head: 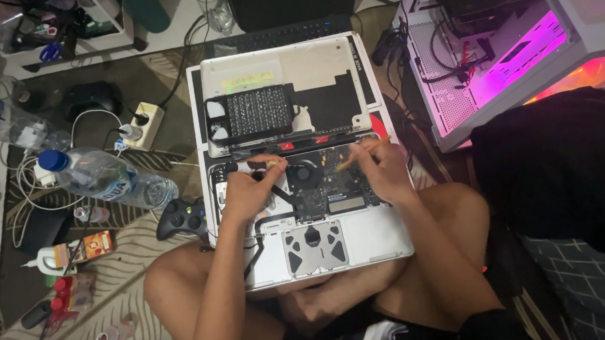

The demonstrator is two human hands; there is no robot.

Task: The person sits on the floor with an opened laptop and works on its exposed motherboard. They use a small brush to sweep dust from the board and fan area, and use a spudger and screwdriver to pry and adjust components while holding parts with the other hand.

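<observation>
Laptop (363, 240) internals lie partly hidden beneath left hand (248, 191) and right hand (383, 168).

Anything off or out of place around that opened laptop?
Yes. The laptop sits on the person's crossed legs, not a bench. Its removed bottom cover lies propped behind it with a black battery on top, and a water bottle lies tipped nearby.

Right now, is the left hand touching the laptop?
Touching. Head view: left hand rests on the open laptop, fingers down among its internals beside the fan.
</observation>
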